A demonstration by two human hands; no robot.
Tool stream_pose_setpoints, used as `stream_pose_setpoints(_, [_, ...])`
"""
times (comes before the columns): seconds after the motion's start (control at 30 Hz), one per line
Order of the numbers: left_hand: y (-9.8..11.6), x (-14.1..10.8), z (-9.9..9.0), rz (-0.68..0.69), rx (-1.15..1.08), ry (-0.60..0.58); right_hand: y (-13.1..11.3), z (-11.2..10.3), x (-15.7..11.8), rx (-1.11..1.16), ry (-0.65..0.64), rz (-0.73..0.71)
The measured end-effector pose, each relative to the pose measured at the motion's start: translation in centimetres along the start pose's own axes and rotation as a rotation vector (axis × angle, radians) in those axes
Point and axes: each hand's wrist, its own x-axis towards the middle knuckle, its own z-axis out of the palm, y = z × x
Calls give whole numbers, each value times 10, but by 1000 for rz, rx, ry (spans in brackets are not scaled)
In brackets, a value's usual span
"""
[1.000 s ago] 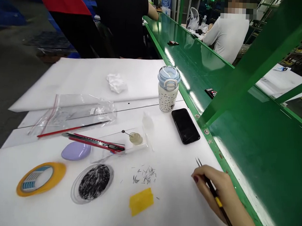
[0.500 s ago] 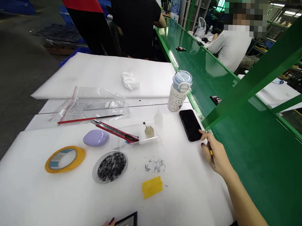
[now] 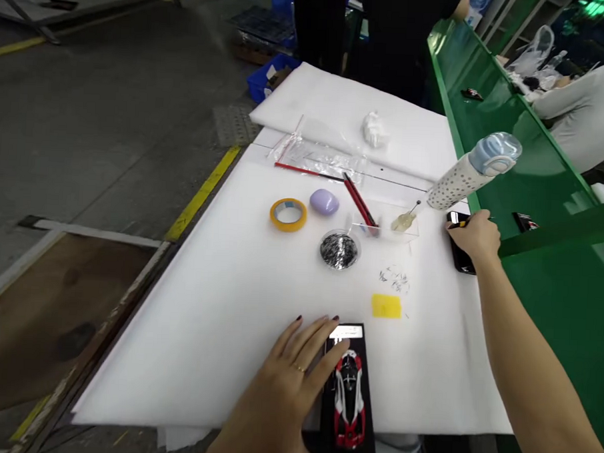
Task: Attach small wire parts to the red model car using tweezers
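Note:
My left hand lies with fingers stretched and spread at the left edge of a black display base at the table's near edge. Its fingertips touch the base near a white label. On the base sits a red, white and black model car. My right hand is closed around a slim black-and-yellow tool, its kind unclear. That hand is over a black phone, covering part of it. Close by lie a yellow tape piece and scattered small dark slivers.
Farther in are a dish of dark slivers, a tape roll, a purple egg-shaped item, a red cutter, a small glass jar, a plastic bag and a dotted bottle. A green bench runs along the right.
The view has swung left and down. My left hand and the base with the car have come fully into view. My right hand has moved from beside the phone to over it.

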Motion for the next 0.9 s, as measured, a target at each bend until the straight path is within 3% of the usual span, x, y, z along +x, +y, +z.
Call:
stream_pose_setpoints(0.1, [3, 2, 1, -12, -14, -5, 1, -4, -1, -8, -76, 96])
stream_pose_setpoints(0.4, [4, 2, 2, 28, 45, 49, 0, 0, -1, -3, -40, 130])
stream_pose_setpoints(0.5, [3, 1, 2, 23, 36, 54, 12, -9, -27, 110, 48, 85])
stream_pose_setpoints(0.6, [3, 1, 2, 18, -3, 59, 22, -16, -77, 511, 244, -180])
stream_pose_setpoints(0.63, [3, 1, 2, 17, -20, 68, 24, -16, -95, 696, 208, -287])
stream_pose_setpoints(0.7, [4, 2, 2, 9, -62, 86, 24, -12, -125, 967, -19, -416])
stream_pose_setpoints(0.77, [7, 5, 2, -13, -121, 107, 19, -6, -143, 1052, -219, -451])
stream_pose_setpoints(0.9, [14, 9, 5, -91, -258, 157, 3, 8, -145, 1076, -296, -478])
